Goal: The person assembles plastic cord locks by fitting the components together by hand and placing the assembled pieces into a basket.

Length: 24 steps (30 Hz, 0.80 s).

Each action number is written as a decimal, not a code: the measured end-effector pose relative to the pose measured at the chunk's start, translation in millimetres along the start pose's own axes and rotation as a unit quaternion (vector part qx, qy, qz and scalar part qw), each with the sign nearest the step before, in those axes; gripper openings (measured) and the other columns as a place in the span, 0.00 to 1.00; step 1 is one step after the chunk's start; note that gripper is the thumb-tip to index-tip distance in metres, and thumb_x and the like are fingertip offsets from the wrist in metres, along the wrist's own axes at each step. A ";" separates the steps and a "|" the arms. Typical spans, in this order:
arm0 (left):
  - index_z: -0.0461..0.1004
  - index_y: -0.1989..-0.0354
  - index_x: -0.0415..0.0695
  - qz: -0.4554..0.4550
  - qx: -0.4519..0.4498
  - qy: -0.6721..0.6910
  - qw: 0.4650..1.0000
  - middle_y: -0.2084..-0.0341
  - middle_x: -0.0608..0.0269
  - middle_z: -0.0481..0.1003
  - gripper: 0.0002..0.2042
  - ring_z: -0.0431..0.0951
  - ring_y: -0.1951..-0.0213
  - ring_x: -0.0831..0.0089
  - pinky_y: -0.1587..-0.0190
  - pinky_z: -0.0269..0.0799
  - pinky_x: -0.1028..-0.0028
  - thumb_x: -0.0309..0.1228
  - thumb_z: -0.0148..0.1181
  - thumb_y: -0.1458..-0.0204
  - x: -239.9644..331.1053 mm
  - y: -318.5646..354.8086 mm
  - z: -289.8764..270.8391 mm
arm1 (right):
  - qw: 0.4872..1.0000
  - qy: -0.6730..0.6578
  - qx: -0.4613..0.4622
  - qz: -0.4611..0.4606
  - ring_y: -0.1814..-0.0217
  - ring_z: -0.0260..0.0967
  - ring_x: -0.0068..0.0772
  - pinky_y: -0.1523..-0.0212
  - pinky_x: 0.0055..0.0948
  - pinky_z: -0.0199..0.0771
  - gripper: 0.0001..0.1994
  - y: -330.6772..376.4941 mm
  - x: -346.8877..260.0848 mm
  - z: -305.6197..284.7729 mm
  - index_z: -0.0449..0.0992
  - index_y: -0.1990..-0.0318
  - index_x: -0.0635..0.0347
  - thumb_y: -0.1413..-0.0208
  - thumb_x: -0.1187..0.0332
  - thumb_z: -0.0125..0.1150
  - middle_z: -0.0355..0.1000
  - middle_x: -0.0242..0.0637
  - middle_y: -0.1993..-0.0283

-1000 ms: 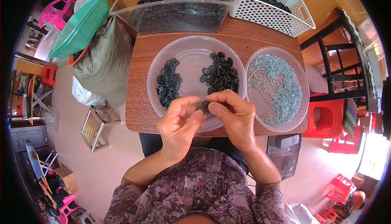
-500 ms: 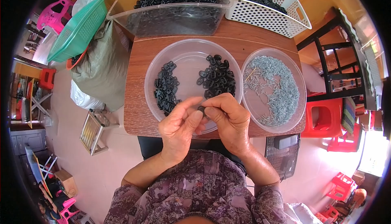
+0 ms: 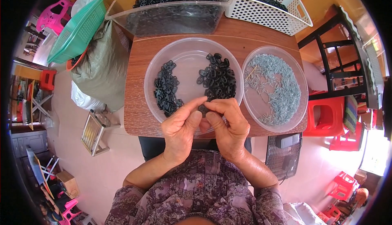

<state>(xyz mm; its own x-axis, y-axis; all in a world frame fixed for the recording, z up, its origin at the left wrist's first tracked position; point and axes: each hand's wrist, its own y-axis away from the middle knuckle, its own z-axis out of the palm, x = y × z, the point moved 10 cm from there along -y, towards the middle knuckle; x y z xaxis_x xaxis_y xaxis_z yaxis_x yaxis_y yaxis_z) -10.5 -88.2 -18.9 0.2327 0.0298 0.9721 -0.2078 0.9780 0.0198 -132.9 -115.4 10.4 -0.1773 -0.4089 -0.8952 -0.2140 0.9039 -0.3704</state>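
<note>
Over the near rim of a round clear tub (image 3: 152, 109), my left hand (image 3: 179, 131) and my right hand (image 3: 229, 126) meet, both closed on one small black oval part (image 3: 203, 109). Thumbs and forefingers pinch it from either side; whether a screw is in it I cannot tell. Inside the tub lie two heaps of similar parts: a left heap (image 3: 166, 88) and a right heap (image 3: 219, 78) of black ovals with two holes. Beside it on the right, an oval clear tub (image 3: 246, 98) holds many small silvery screws (image 3: 281, 90) and a thin stick.
At the table's back stand a clear bin (image 3: 175, 20) of black parts and a white perforated basket (image 3: 269, 16). Left of the wooden table (image 3: 136, 78) are a sack (image 3: 100, 65) and a green basket (image 3: 75, 31). Red stools (image 3: 324, 118) stand to the right.
My right thumb has drawn back from the black oval part, and more of the part shows between my fingers. Both hands stay in nearly the same place.
</note>
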 end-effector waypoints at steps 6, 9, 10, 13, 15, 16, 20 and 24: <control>0.68 0.49 0.34 -0.010 -0.019 0.009 1.000 0.72 0.65 0.71 0.14 0.71 0.73 0.81 0.69 0.69 0.82 0.25 0.51 0.43 -1.5 0.6 2.1 | 0.994 -0.063 0.038 0.077 0.64 0.66 0.35 0.63 0.27 0.68 0.11 3.7 11.7 -2.5 0.75 0.63 0.65 0.57 0.83 0.58 0.71 0.39 0.64; 0.68 0.48 0.34 -0.012 -0.028 -0.013 0.999 0.74 0.67 0.71 0.15 0.71 0.73 0.81 0.69 0.70 0.82 0.25 0.51 0.43 -2.1 1.2 3.9 | 0.995 -0.057 0.043 0.070 0.64 0.66 0.35 0.63 0.27 0.68 0.11 4.5 11.3 -4.5 0.75 0.63 0.65 0.57 0.83 0.58 0.71 0.39 0.64; 0.68 0.48 0.34 -0.017 -0.027 -0.009 0.999 0.75 0.67 0.71 0.15 0.71 0.73 0.81 0.69 0.69 0.83 0.25 0.51 0.43 -3.1 1.5 3.9 | 0.995 -0.056 0.042 0.066 0.64 0.66 0.35 0.63 0.27 0.68 0.11 4.1 10.0 -4.7 0.75 0.63 0.65 0.56 0.83 0.58 0.71 0.39 0.64; 0.68 0.48 0.34 -0.019 -0.030 -0.016 0.999 0.74 0.67 0.71 0.15 0.71 0.73 0.81 0.69 0.70 0.83 0.26 0.52 0.43 -2.6 1.1 3.9 | 0.997 -0.051 0.035 0.055 0.64 0.66 0.34 0.63 0.27 0.68 0.11 2.9 9.5 -5.0 0.75 0.63 0.65 0.56 0.83 0.59 0.71 0.39 0.64; 0.68 0.48 0.34 -0.026 -0.033 -0.021 0.999 0.74 0.66 0.71 0.15 0.71 0.73 0.81 0.69 0.70 0.82 0.26 0.52 0.43 -2.9 0.9 3.5 | 0.997 -0.048 0.030 0.049 0.64 0.66 0.34 0.63 0.27 0.68 0.11 2.2 9.8 -4.9 0.75 0.62 0.65 0.56 0.83 0.59 0.71 0.39 0.64; 0.68 0.48 0.34 -0.032 -0.036 -0.026 0.998 0.74 0.66 0.72 0.15 0.71 0.73 0.81 0.69 0.70 0.82 0.26 0.52 0.43 -3.4 0.9 3.9 | 0.997 -0.050 0.027 0.044 0.64 0.66 0.34 0.63 0.27 0.68 0.11 1.8 9.3 -4.6 0.76 0.62 0.65 0.56 0.83 0.58 0.71 0.39 0.64; 0.68 0.49 0.34 -0.055 -0.027 -0.014 0.998 0.74 0.66 0.72 0.15 0.71 0.73 0.81 0.69 0.70 0.82 0.26 0.52 0.43 -1.0 0.0 3.3 | 0.998 -0.053 0.020 0.018 0.64 0.66 0.34 0.65 0.27 0.68 0.12 0.6 7.4 -3.7 0.75 0.61 0.64 0.56 0.82 0.60 0.71 0.39 0.64; 0.69 0.50 0.34 -0.041 -0.028 -0.030 0.998 0.70 0.67 0.73 0.14 0.71 0.70 0.83 0.66 0.68 0.84 0.25 0.52 0.43 -1.3 -2.1 -2.4 | 0.997 -0.055 0.009 0.047 0.65 0.65 0.34 0.67 0.27 0.69 0.14 -0.4 4.4 -0.2 0.75 0.60 0.64 0.59 0.81 0.63 0.71 0.39 0.64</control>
<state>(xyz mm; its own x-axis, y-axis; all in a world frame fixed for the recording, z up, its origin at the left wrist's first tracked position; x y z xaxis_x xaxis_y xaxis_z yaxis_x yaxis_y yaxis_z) -8.1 -89.9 -20.8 0.1890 -0.0611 0.9801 -0.1370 0.9867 0.0880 -133.8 -117.5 6.7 -0.0886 -0.3065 -0.9478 -0.1831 0.9403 -0.2869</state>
